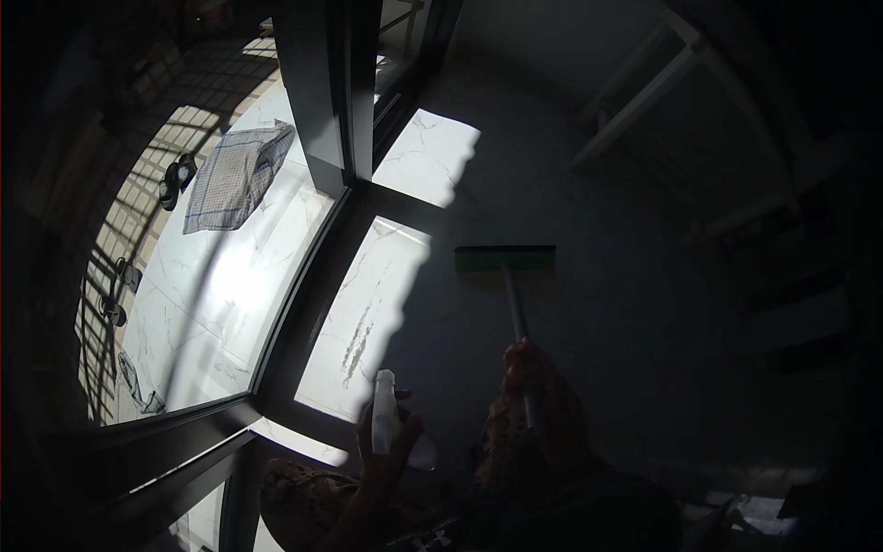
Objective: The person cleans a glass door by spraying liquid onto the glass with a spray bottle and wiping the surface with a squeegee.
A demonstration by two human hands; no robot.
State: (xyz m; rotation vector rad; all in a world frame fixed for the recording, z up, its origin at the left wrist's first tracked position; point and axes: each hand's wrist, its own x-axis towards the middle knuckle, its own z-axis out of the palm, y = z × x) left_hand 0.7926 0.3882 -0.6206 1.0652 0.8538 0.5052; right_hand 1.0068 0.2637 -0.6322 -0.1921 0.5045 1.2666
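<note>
In the dim lower middle, my right hand (526, 363) is closed round the grey handle of a squeegee (505, 260). Its wide green head lies farther forward, over the dark floor. To the left, my left hand (391, 431) has its fingers wrapped round a spray bottle (384, 409) with a white top. The bottle's lower part is dim. Between the bottle and the door frame, a sunlit strip of marble floor (340, 322) carries a streaky wet-looking mark.
A dark door frame (303, 294) runs diagonally at the left. Beyond it, a checked cloth (237, 179) lies on bright tiles beside dark shoes (177, 181). A pale rack-like frame (639, 106) stands at the upper right, in shadow.
</note>
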